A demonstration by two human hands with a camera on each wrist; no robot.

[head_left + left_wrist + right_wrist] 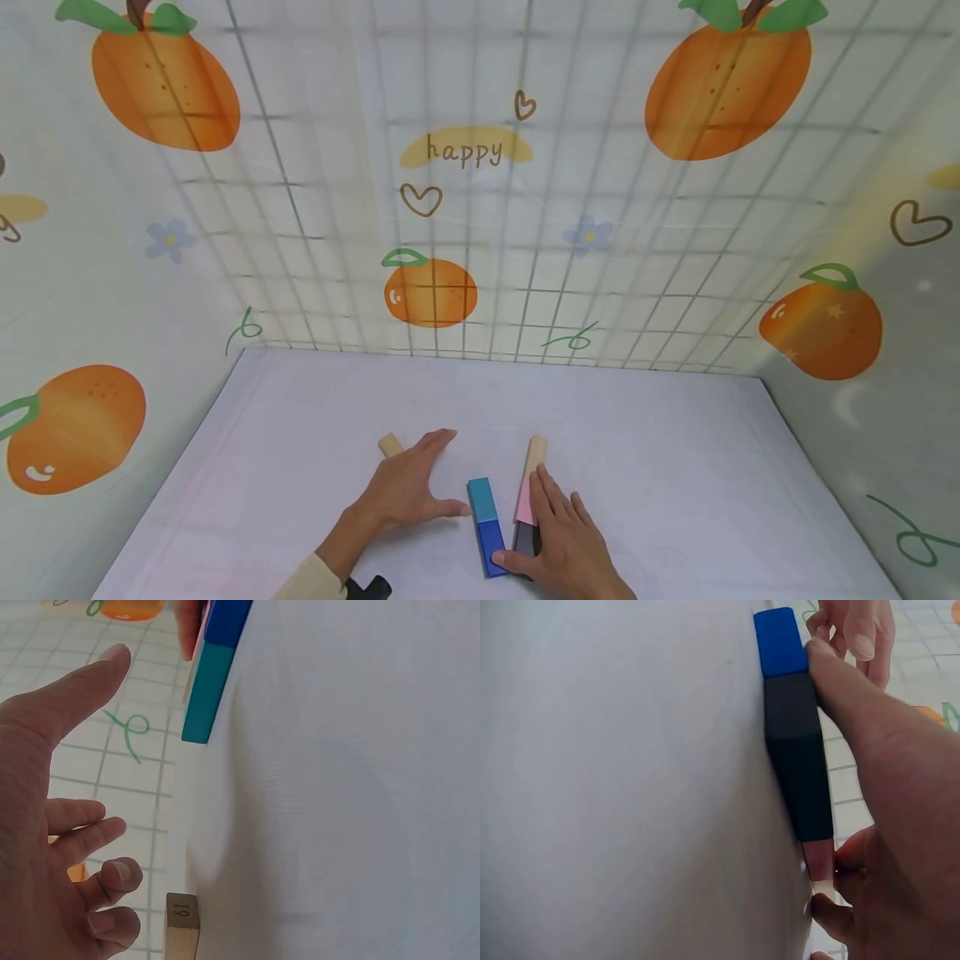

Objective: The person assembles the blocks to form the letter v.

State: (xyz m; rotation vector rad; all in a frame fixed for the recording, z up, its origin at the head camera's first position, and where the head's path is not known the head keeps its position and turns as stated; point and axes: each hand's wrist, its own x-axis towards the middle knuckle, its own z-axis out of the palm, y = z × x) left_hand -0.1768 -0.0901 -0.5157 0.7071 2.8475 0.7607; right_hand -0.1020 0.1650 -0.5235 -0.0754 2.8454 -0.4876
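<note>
A teal block and a blue block lie end to end on the white table. Just right of them runs a second row: a dark block, a pink block and a plain wooden block. My right hand rests along that row, fingers extended at its right side, thumb touching the near end of the blue block. My left hand is spread beside the teal block, thumb tip close to it, holding nothing. Another wooden block, partly hidden in the head view, lies beyond the left hand.
A black object shows below the left wrist, at the bottom edge of the head view. Cloth walls with printed oranges and a grid pattern surround the table at the back and sides.
</note>
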